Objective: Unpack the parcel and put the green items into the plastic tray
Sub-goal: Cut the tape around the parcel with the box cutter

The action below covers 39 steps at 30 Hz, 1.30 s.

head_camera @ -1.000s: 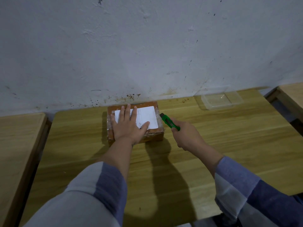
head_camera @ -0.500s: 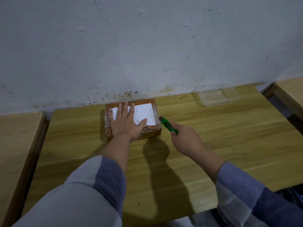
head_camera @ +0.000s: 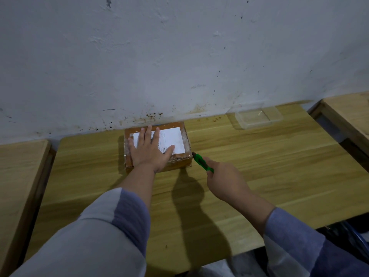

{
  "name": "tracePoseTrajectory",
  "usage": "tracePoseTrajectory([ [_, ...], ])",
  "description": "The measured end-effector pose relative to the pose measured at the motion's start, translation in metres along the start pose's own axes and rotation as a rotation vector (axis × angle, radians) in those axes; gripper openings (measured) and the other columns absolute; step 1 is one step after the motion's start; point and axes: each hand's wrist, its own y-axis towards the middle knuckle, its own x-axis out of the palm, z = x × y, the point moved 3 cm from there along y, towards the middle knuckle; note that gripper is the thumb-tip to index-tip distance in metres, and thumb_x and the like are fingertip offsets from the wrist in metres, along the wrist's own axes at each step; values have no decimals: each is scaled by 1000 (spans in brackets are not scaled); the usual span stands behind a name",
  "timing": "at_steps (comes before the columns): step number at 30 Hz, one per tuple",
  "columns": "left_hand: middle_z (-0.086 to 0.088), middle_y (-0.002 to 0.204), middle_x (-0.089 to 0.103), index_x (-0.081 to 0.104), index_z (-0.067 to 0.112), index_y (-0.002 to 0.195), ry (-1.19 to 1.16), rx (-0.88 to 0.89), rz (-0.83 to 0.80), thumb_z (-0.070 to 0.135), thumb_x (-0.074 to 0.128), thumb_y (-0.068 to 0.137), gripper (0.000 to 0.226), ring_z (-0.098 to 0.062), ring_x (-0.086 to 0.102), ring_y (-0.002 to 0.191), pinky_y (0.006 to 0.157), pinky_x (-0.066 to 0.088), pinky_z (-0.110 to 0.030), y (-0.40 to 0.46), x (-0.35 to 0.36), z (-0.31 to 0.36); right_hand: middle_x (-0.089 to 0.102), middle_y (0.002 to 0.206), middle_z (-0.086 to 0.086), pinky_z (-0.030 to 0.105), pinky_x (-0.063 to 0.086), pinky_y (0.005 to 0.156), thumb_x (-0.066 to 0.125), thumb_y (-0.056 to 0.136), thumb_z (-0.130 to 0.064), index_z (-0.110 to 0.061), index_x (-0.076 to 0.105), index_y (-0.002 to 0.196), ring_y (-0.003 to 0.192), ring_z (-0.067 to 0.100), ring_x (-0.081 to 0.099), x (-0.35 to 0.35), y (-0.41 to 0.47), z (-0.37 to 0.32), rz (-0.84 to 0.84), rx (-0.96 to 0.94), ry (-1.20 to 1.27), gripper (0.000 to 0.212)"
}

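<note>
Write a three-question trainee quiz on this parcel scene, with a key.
1. True or false: the left hand lies flat on top of the parcel.
2. What does the right hand hold? A) green cutter B) scissors C) tape roll
3. Fill in: the plastic tray stands near the wall and holds ____.

Key
1. True; the palm presses on the white label.
2. A; the green cutter points its tip at the parcel's near right corner.
3. Nothing; no green items are in it yet.

Stained white wall [head_camera: 179,56] behind 3 wooden tables [head_camera: 279,166], dim light
</note>
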Motion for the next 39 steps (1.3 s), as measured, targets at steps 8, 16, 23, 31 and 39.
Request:
tracePoseTrajectory([
  [8, 1, 161, -15, -6, 29, 153, -6, 15, -1, 76, 14, 85, 85, -20, -17, 147, 116, -11, -54, 0, -1, -1, 68, 111, 6, 28, 46, 61, 42, 90, -19, -40, 44, 137, 81, 23, 61, -22, 14, 14, -23, 48, 145, 51],
  [16, 2, 161, -15, -1, 30, 153, -80, 44, -59, 74, 20, 87, 83, -19, -17, 147, 115, -13, -53, 2, -6, -4, 63, 107, 12, 42, 58, 66, 46, 96, -26, -26, 35, 143, 83, 28, 64, 6, 26, 10, -35, 176, 494, 48],
  [23, 5, 162, -6, 9, 36, 152, -129, 63, -97, 76, 31, 84, 82, -17, -11, 148, 116, -7, -53, 7, -17, -10, 67, 90, 13, 30, 48, 51, 59, 87, -6, -15, 53, 110, 66, 21, 62, 45, 26, -9, 3, 377, 981, 25],
  [31, 5, 161, 1, 8, 40, 151, -10, 153, -119, 73, 31, 86, 76, -19, -4, 148, 115, 5, -51, 42, -27, -1, 57, 106, 10, 31, 44, 68, 56, 92, -26, -17, 35, 116, 87, 22, 55, 72, 43, -40, -9, 449, 1080, 33],
  [39, -1, 160, 11, 5, 48, 148, 26, 239, -123, 74, 28, 86, 71, -24, 6, 147, 117, 0, -53, 55, -24, -14, 58, 120, 11, 37, 46, 86, 62, 89, -26, -11, 45, 126, 106, 29, 57, 62, 76, -28, 152, 490, 1110, 44],
])
